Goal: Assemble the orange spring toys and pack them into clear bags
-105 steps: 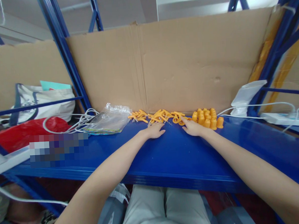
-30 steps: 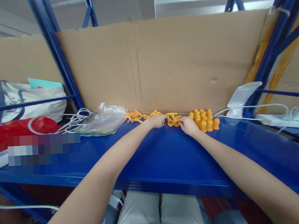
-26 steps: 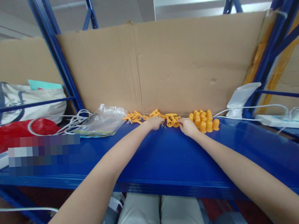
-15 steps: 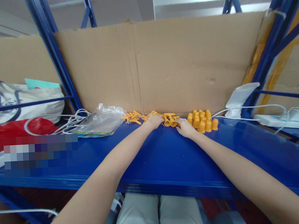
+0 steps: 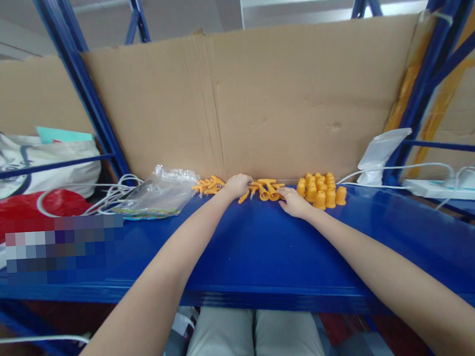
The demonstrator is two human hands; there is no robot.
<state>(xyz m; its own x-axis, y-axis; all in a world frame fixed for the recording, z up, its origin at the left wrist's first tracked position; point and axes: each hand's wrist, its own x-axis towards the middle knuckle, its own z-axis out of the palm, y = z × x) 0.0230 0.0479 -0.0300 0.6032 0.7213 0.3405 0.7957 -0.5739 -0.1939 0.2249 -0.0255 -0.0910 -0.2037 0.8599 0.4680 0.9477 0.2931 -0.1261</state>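
Note:
Along the cardboard at the back lie orange plastic pieces. My left hand (image 5: 238,185) is curled down among the slim orange pieces (image 5: 208,185), its fingertips mostly hidden, so what it grips is unclear. Just right of it are orange trumpet-shaped pieces (image 5: 265,194) with flared ends facing me, and a slim piece (image 5: 244,197) lies in front. My right hand (image 5: 296,202) rests on the shelf at the right end of these, thumb apart from the fingers, fingertips by a flared piece. Beyond that hand, orange cup-shaped caps (image 5: 320,198) stand in a cluster.
A clear plastic bag (image 5: 159,195) lies on the blue shelf (image 5: 257,251) at left, near white cables (image 5: 122,186), a red bag (image 5: 65,202) and a canvas bag (image 5: 57,166). At right are a white pouch (image 5: 382,154) and a power strip (image 5: 441,189). Cardboard (image 5: 273,101) walls the back.
My left hand has shifted slightly left and its fingers have drawn in, uncovering slim orange pieces to its right. My right hand has hardly moved.

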